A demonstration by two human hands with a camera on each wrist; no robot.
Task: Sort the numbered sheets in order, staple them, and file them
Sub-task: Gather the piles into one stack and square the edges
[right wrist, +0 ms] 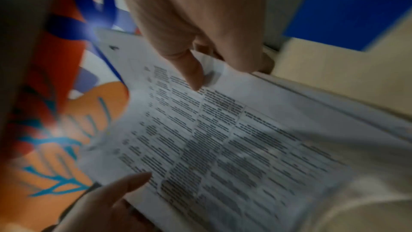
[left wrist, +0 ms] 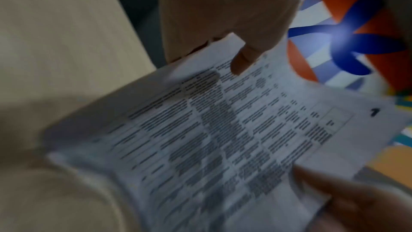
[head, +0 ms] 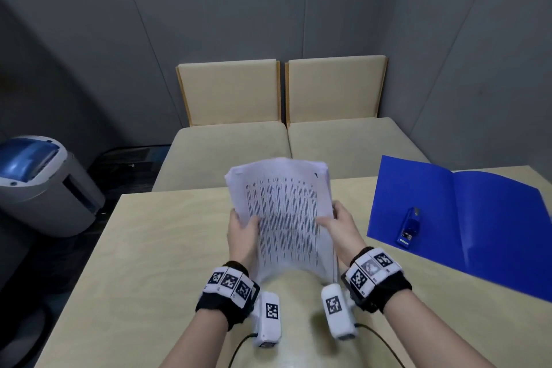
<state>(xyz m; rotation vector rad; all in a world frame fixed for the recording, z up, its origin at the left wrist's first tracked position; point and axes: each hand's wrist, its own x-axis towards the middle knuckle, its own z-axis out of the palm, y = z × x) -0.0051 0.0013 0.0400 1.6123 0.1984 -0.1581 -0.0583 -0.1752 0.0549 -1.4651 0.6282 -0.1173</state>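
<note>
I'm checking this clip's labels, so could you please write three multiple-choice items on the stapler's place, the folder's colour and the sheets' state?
1. Where is the stapler?
A on the open folder
B on the seat
C in a hand
2. What colour is the folder?
A red
B blue
C green
3. How are the sheets held?
A flat on the table
B inside the folder
C gripped by both hands above the table

Key: 1 A, it lies on the folder's left leaf; 2 B, plainly blue; 3 C, the left hand and right hand grip the side edges.
</note>
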